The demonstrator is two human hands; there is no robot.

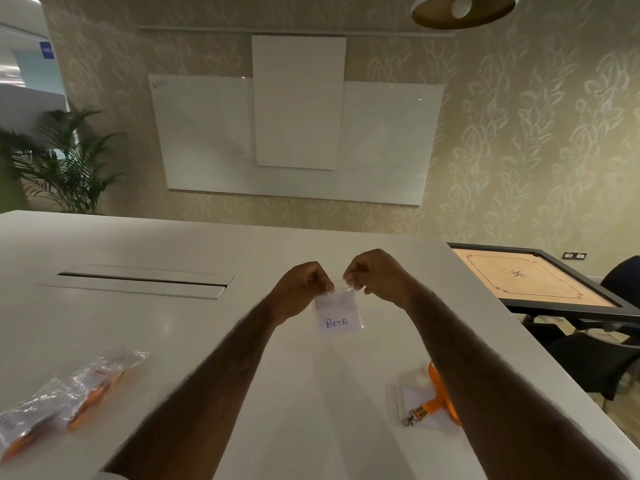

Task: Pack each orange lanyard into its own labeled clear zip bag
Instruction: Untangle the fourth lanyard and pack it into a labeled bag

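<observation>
Head view: left hand and right hand fingers pinch bag; forearm overlaps lanyard.

- Warm yellowish indoor light, fairly dim overall; ceiling lamp lit at top right.
- Cooler, brighter patch at the far left edge.
- White table evenly lit, only soft faint shadows on it.
- Whiteboard has a mild sheen and a few small glints.
- Centre sharp: label on the zip bag is readable.
- Packed bags lower left smeared with blur; lanyard slightly soft.
- Wide-angle distortion: straight edges lean and bend toward the corners.
</observation>
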